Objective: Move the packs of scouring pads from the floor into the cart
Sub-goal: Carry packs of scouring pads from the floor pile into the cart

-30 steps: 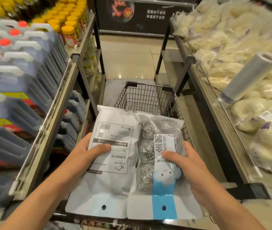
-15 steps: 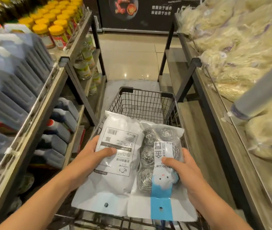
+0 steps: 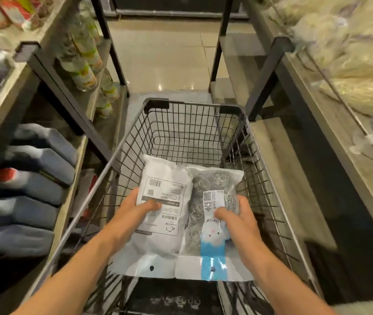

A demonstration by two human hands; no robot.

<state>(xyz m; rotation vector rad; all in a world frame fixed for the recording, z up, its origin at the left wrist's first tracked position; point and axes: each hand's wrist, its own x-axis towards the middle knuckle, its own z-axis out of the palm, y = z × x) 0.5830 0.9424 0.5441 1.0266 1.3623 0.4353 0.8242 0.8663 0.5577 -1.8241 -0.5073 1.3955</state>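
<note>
Inside the wire cart (image 3: 194,123), the left hand (image 3: 135,210) grips a white pack (image 3: 165,214), thumb across its label; just beside it, the right hand (image 3: 237,217) pinches the clear scouring-pad pack (image 3: 212,201), edges touching.

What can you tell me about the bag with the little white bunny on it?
The bunny pack is a clear plastic bag showing shiny steel scouring balls inside, with a white label, a cartoon bunny and a blue strip down its near end. The right hand grips it, over the wire cart. Its left edge lies against the white pack.
</note>
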